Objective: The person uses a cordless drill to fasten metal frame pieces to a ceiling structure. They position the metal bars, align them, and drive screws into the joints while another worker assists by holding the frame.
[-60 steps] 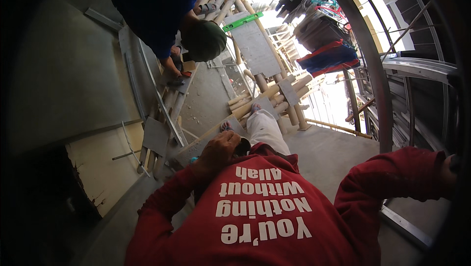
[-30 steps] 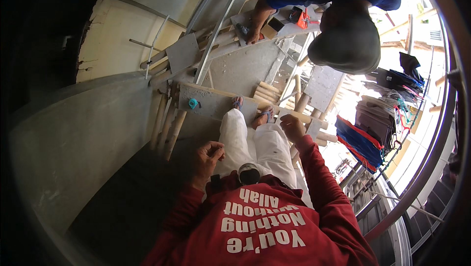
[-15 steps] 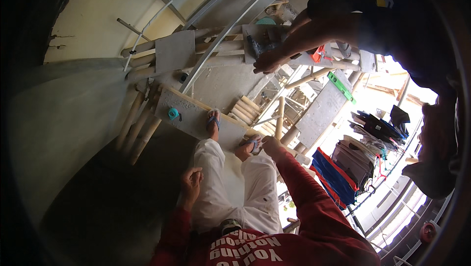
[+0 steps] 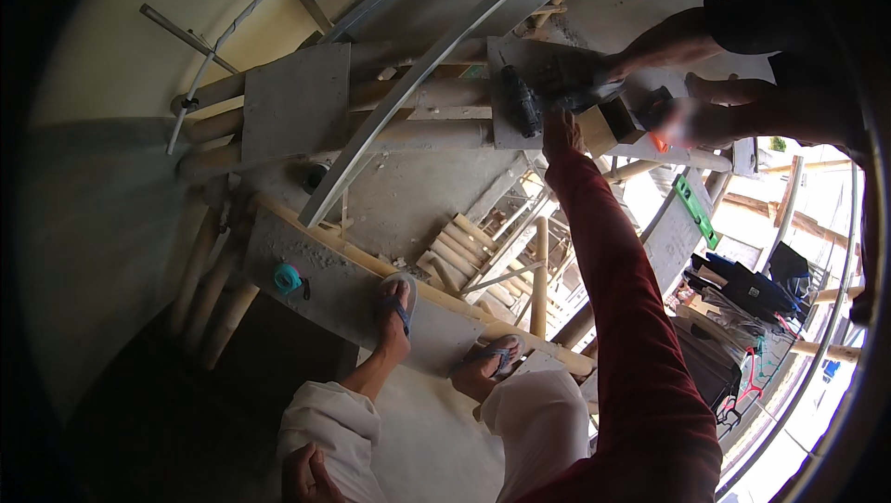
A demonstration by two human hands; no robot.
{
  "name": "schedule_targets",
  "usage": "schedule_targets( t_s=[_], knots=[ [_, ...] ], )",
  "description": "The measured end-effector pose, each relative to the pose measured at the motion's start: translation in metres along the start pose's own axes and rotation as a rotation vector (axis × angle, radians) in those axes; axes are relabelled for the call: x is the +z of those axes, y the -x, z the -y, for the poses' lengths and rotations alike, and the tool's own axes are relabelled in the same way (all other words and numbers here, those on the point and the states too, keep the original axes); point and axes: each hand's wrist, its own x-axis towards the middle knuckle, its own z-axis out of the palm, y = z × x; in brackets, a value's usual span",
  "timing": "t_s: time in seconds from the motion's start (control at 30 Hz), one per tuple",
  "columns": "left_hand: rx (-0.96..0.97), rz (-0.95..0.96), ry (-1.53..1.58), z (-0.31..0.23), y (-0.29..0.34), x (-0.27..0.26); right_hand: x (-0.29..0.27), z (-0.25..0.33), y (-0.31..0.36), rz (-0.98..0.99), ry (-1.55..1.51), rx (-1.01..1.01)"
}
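Right hand (image 4: 561, 130) advanced to dark tool (image 4: 521, 102), cannot tell grip; left hand (image 4: 314, 477) slack, slightly parted.

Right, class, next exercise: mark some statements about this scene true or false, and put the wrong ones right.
1. The teal tape measure lies on the same board as the left foot. True.
2. The right hand is beside the tape measure. False: the right hand is stretched out by the dark tools.
3. The spirit level is red. False: the spirit level is green.
4. The left hand is low in the picture, by a white trouser leg. True.
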Motion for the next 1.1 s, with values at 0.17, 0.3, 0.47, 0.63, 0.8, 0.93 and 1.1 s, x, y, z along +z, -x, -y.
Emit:
schedule_targets(
  t_s=[0.17, 0.3, 0.47, 0.63, 0.8, 0.93, 1.1],
  knots=[
    [-0.123, -0.135, -0.011, 0.006, -0.011, 0.008, 0.048, -0.012, -0.054, 0.004, 0.136, -0.054],
    [-0.153, -0.212, -0.053, 0.012, -0.019, 0.014, 0.063, -0.015, -0.072, 0.003, 0.186, -0.058],
    [-0.169, -0.207, -0.019, 0.016, -0.008, 0.017, 0.056, -0.009, -0.065, -0.108, 0.181, -0.159],
    [-0.264, 0.014, 0.068, 0.004, 0.003, 0.002, -0.022, 0.029, -0.012, -0.011, 0.05, -0.154],
    [-0.279, 0.05, 0.745, -0.058, -0.006, -0.015, -0.221, 0.063, 0.107, 0.024, -0.531, -0.133],
    [-0.458, 0.276, 0.942, -0.16, -0.024, -0.073, -0.446, 0.067, 0.245, 0.058, -1.316, -0.106],
    [-0.197, 0.642, 1.617, -0.31, -0.06, -0.167, -0.701, 0.059, 0.41, 0.077, -1.787, 0.233]
  ],
)
